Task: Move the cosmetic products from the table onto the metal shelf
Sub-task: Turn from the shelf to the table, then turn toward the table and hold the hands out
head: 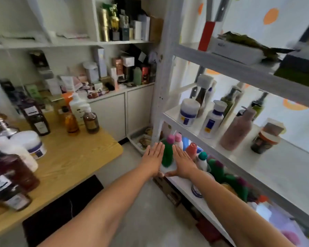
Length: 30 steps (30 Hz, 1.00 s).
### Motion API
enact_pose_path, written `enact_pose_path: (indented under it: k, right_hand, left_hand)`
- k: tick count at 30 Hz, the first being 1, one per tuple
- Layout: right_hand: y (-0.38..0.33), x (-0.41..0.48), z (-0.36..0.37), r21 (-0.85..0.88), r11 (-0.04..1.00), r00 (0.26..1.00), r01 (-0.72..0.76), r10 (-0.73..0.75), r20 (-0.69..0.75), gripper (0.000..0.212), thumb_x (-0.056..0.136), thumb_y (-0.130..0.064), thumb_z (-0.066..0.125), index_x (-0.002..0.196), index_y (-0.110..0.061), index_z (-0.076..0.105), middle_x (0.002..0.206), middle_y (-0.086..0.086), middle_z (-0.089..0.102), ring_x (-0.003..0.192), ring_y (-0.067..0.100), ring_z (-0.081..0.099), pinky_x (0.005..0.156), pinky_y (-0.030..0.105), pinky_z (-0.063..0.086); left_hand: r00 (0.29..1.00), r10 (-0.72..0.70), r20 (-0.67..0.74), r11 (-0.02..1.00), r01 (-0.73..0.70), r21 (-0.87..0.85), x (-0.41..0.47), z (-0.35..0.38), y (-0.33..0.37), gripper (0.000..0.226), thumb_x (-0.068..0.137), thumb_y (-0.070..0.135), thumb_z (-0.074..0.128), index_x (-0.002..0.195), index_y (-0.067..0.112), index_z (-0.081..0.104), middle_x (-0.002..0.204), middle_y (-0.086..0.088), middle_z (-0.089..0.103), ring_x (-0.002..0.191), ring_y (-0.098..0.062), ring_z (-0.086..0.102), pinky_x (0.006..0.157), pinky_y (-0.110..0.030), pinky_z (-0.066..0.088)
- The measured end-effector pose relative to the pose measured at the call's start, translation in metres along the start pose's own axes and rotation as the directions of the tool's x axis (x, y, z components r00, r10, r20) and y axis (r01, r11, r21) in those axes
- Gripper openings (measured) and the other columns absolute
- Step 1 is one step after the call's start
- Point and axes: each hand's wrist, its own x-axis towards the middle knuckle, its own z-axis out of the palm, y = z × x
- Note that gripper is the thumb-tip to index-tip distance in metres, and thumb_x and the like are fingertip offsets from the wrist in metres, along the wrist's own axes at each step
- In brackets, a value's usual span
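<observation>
Head view, brown bottle (pixel 40 124), label seemingly illegible

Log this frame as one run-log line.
left hand: open, empty | right hand: open, empty | hands: either side of green bottle, metal shelf lower tier | table: bottles not yet moved
</observation>
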Motion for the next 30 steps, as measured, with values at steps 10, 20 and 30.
enact_pose_path:
  k: [10,20,30]
  right_hand:
    - [-0.267,0.148,0.05,-0.018,0.93,0.927,0.368,-0.365,0.08,0.123,0.072,-0.059,0.068,0.149,-0.007,-0.012,0.159,0.008,-0.013,0.147,0.021,-0.009,0.121,0.036,0.001]
    - [-0.339,0.22,0.068,0.016,0.937,0.93,0.348,-0.347,0.118,0.124,0.073,-0.056,0.07,0.148,-0.009,-0.015,0.158,0.006,-0.015,0.147,0.019,-0.009,0.12,0.033,0.005]
    - [-0.307,0.316,0.048,0.002,0.96,0.956,0.28,-0.279,0.091,0.122,0.071,-0.051,0.075,0.15,-0.007,-0.007,0.16,0.006,-0.004,0.147,0.02,-0.002,0.12,0.032,0.008]
  left_hand:
    - [0.889,-0.457,0.012,0.879,0.454,-0.148,-0.103,0.003,-0.292,0.115,0.085,0.044,0.066,0.148,0.005,-0.022,0.156,-0.011,-0.028,0.146,-0.026,-0.019,0.119,-0.043,-0.001]
    - [0.851,-0.513,0.11,0.83,0.525,-0.188,-0.108,0.026,-0.378,0.116,0.086,0.049,0.063,0.146,0.007,-0.027,0.155,-0.011,-0.03,0.145,-0.029,-0.023,0.118,-0.046,-0.008]
    - [0.876,-0.478,0.069,0.824,0.474,-0.31,-0.004,0.004,-0.393,0.112,0.087,0.039,0.065,0.146,0.008,-0.026,0.154,-0.008,-0.031,0.143,-0.024,-0.026,0.116,-0.041,-0.01]
